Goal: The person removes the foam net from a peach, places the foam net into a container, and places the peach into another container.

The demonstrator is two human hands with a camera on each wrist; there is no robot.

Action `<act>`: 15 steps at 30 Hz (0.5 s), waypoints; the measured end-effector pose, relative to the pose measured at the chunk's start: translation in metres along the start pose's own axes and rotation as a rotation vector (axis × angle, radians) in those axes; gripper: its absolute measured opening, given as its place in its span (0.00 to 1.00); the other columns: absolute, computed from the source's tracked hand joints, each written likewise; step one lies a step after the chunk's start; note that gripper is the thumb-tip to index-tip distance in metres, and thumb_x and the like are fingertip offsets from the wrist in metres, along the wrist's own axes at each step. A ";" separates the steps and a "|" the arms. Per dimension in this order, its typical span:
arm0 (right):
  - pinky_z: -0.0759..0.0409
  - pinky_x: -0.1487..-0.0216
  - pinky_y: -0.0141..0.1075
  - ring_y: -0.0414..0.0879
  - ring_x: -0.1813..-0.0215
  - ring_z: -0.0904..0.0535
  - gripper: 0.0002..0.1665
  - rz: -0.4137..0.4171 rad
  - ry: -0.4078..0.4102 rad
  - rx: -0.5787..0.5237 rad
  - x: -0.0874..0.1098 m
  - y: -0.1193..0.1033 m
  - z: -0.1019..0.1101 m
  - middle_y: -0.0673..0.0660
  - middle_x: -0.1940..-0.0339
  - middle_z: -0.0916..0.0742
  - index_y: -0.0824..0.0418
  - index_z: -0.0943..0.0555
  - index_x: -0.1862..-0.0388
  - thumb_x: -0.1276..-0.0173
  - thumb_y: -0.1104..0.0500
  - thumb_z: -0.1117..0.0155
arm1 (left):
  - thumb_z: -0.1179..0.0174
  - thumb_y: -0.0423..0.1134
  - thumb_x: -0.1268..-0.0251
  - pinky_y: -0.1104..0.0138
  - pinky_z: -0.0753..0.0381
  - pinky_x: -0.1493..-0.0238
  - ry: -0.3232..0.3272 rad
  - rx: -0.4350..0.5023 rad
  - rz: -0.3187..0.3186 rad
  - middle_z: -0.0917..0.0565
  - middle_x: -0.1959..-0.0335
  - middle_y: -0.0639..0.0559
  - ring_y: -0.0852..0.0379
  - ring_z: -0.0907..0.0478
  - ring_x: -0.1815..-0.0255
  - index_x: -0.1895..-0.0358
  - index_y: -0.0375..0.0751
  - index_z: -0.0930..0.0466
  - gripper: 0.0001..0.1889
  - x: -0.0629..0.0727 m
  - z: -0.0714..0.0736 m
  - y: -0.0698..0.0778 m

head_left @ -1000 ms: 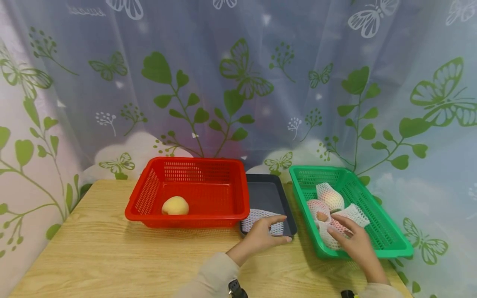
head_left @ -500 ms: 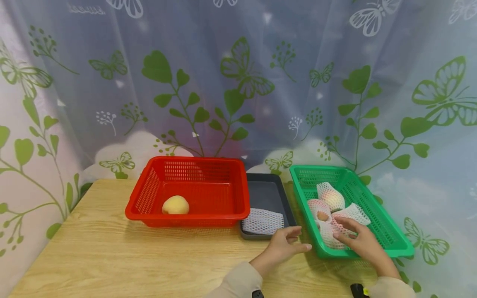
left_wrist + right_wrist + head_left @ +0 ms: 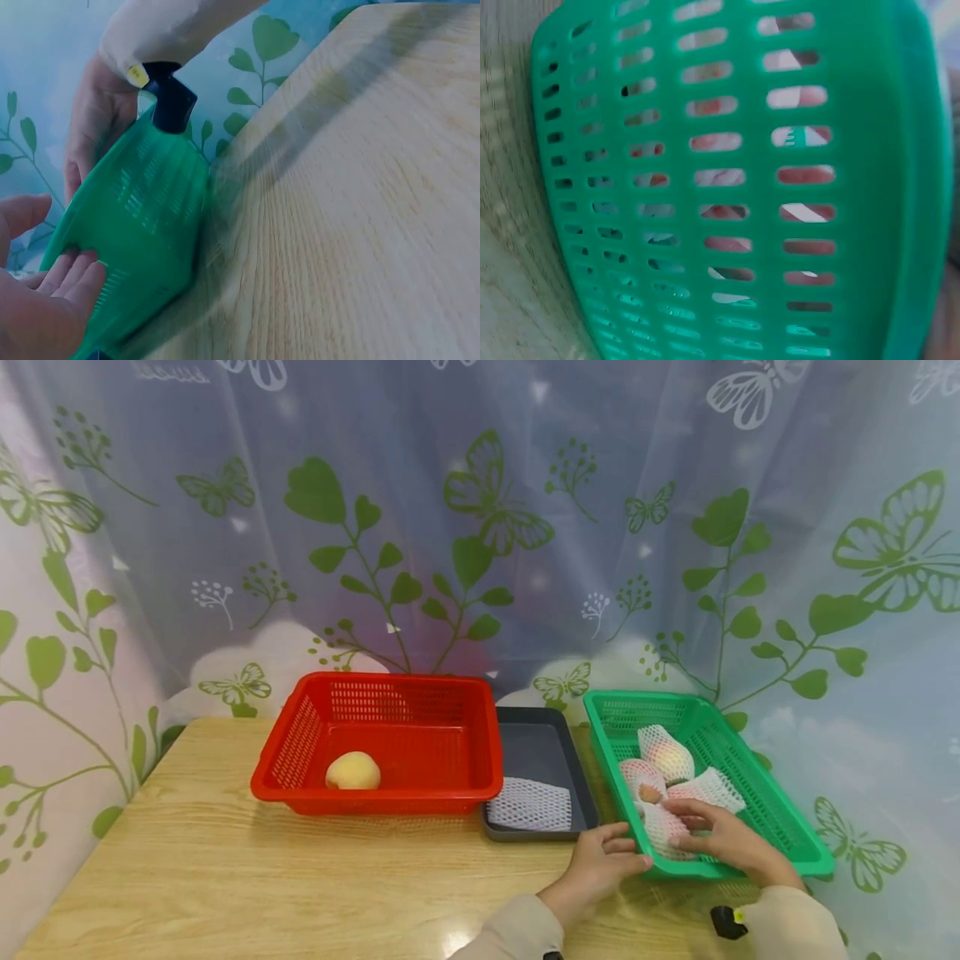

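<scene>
In the head view my right hand [image 3: 723, 839] reaches into the green basket [image 3: 780, 814]. Its curled fingers and thumb are against a peach in a white foam net [image 3: 660, 828]. My left hand [image 3: 600, 864] is at the basket's near left corner, fingers fairly straight. The left wrist view has those fingers [image 3: 82, 281] at the basket's outer wall [image 3: 150, 225]. Other netted fruits lie beside the held one, including one at the back [image 3: 666, 756] and one in a pinkish net [image 3: 641, 777]. Through the basket's slots [image 3: 757, 195], the right wrist view gives only glimpses of the contents.
A red basket [image 3: 405, 797] stands to the left with a bare pale peach [image 3: 353, 771] inside. Between the baskets is a dark grey tray [image 3: 536, 752] holding a flat foam net [image 3: 529, 805]. A patterned curtain [image 3: 420, 527] hangs behind the wooden table [image 3: 262, 877].
My left hand has moved right, from over the tray to the green basket's corner. The right hand's fingers have closed in on the netted peach.
</scene>
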State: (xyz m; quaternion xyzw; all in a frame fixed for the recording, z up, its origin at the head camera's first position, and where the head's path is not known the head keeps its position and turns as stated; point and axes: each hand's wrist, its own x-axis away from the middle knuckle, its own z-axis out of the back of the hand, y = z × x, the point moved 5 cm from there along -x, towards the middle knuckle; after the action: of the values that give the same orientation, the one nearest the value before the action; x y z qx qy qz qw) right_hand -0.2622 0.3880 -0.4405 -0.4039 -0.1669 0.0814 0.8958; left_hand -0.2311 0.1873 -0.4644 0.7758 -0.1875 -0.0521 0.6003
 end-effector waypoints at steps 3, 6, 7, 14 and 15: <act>0.26 0.45 0.60 0.75 0.32 0.42 0.40 -0.018 -0.023 -0.004 -0.003 0.003 0.000 0.73 0.29 0.36 0.63 0.37 0.29 0.35 0.51 0.34 | 0.34 0.25 0.46 0.61 0.18 0.52 0.030 0.026 0.000 0.17 0.58 0.46 0.52 0.18 0.56 0.40 0.30 0.28 0.27 0.000 -0.002 -0.002; 0.29 0.44 0.62 0.76 0.31 0.46 0.41 -0.028 -0.049 -0.008 -0.006 0.003 0.001 0.73 0.28 0.39 0.61 0.37 0.28 0.36 0.51 0.33 | 0.35 0.24 0.47 0.62 0.17 0.55 0.061 0.055 0.006 0.17 0.59 0.46 0.53 0.18 0.59 0.42 0.30 0.27 0.26 -0.002 -0.004 -0.003; 0.29 0.43 0.63 0.76 0.31 0.47 0.42 -0.029 -0.063 -0.011 -0.006 0.003 0.000 0.73 0.27 0.41 0.62 0.37 0.28 0.36 0.51 0.33 | 0.35 0.23 0.47 0.62 0.16 0.56 0.072 0.066 0.010 0.17 0.60 0.47 0.53 0.18 0.61 0.42 0.30 0.26 0.25 -0.002 -0.004 -0.003; 0.27 0.43 0.59 0.80 0.31 0.51 0.48 -0.046 -0.150 -0.053 -0.013 0.005 -0.005 0.74 0.25 0.55 0.61 0.47 0.24 0.35 0.53 0.34 | 0.37 0.19 0.49 0.64 0.15 0.61 0.123 0.136 0.000 0.18 0.64 0.46 0.54 0.18 0.66 0.47 0.26 0.24 0.22 -0.004 -0.006 -0.006; 0.26 0.45 0.58 0.80 0.32 0.49 0.49 -0.032 -0.162 -0.060 -0.014 0.005 -0.006 0.75 0.25 0.56 0.62 0.49 0.23 0.35 0.55 0.34 | 0.37 0.18 0.49 0.64 0.15 0.61 0.127 0.145 -0.002 0.18 0.65 0.45 0.54 0.18 0.67 0.48 0.26 0.24 0.21 -0.005 -0.007 -0.006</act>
State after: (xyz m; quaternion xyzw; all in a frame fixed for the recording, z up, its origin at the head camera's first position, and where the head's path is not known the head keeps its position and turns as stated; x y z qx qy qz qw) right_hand -0.2734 0.3829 -0.4511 -0.4198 -0.2475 0.0942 0.8681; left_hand -0.2317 0.1967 -0.4690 0.8192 -0.1514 0.0104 0.5531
